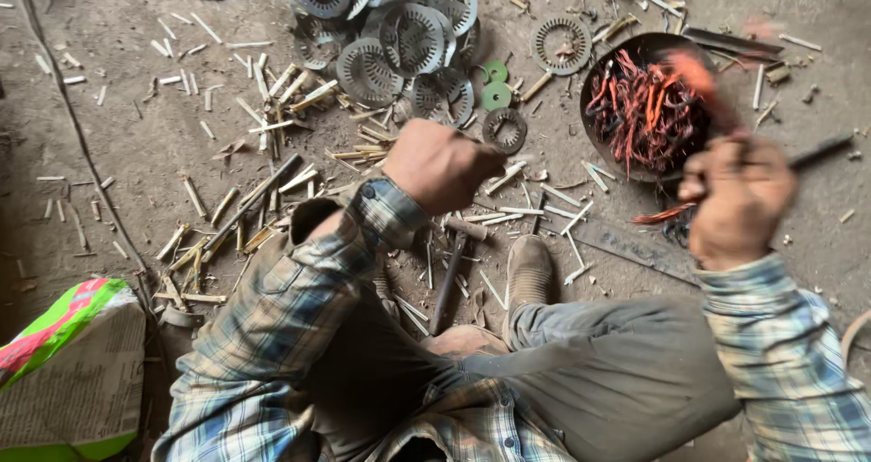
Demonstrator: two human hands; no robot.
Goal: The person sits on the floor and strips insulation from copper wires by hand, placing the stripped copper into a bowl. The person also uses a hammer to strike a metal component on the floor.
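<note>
Now left hand (442, 165) being held clenched near slotted discs (399, 40); right hand (739, 199) being kept gripping dark rod (821, 150) beside copper-wire bowl (646, 108).

Lighting is even, diffuse daylight of moderate brightness; shadows under the slotted metal discs (413, 40) and scattered sticks are soft and short, with no glare. The right hand (739, 199) and the reddish strands above it are smeared by motion blur, while the left hand (440, 165) and dirt floor (136, 117) render sharp. The near corners of the floor darken slightly.
</note>
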